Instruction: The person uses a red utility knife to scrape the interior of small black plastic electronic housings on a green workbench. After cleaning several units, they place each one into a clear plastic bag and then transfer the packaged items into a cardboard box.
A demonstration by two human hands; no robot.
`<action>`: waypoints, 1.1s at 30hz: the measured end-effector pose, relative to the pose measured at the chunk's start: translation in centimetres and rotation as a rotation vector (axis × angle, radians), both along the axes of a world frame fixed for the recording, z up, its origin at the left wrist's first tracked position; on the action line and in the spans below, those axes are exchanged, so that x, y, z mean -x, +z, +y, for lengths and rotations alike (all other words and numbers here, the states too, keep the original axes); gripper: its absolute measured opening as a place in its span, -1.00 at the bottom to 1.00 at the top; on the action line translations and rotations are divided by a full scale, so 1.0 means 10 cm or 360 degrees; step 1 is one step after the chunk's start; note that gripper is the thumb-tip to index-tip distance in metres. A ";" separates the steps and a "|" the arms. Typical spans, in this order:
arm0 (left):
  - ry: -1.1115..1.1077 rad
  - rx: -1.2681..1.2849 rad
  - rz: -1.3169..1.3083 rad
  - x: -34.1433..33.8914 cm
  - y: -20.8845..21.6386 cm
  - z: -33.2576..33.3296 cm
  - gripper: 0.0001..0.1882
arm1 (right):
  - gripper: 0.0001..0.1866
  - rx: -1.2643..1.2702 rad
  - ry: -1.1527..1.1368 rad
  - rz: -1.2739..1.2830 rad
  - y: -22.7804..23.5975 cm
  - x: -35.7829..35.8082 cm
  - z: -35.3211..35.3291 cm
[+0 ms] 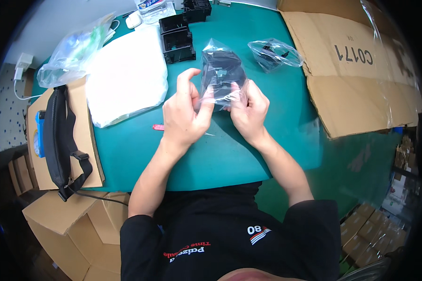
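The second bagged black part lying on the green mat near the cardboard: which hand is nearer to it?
Right. The right hand sits just below and left of the loose bagged part; the left hand is farther left, across the bag both hold.

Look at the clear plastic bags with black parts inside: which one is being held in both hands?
The bagged black part at the table's centre, gripped by the left hand and right hand. The other bagged part lies untouched on the green table further right.

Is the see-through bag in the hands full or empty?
Full: a black part shows through the clear bag, held by the left hand and right hand.
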State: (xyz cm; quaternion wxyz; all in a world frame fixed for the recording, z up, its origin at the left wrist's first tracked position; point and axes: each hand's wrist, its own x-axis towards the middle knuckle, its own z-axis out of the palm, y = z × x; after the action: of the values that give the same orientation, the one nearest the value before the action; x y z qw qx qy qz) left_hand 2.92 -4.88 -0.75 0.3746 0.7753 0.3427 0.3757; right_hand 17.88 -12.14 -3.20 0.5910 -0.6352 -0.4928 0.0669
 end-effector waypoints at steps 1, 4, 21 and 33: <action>-0.0076 0.0005 -0.0025 0.03 -0.01 0.06 -0.53 | -0.64 0.0002 0.0052 -0.0078 0.04 0.02 -0.01; -0.0150 0.0217 -0.0146 0.01 0.05 0.04 -0.58 | -0.73 0.0100 0.0158 0.0125 0.09 0.05 0.00; -0.0328 0.0836 -0.0337 0.00 -0.04 0.05 -0.46 | -0.36 0.0534 0.0480 0.0017 0.26 -0.34 0.00; 0.0706 -0.0225 0.0882 0.53 0.22 0.52 -0.87 | -0.65 0.0271 -0.0472 -0.0209 0.25 -0.89 0.00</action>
State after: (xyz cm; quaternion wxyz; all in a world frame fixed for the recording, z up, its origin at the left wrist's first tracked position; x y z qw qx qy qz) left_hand -2.41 0.34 1.41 0.1222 0.7785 0.5643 0.2463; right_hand 26.79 -12.18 -0.70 0.5050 -0.7517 -0.4237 -0.0210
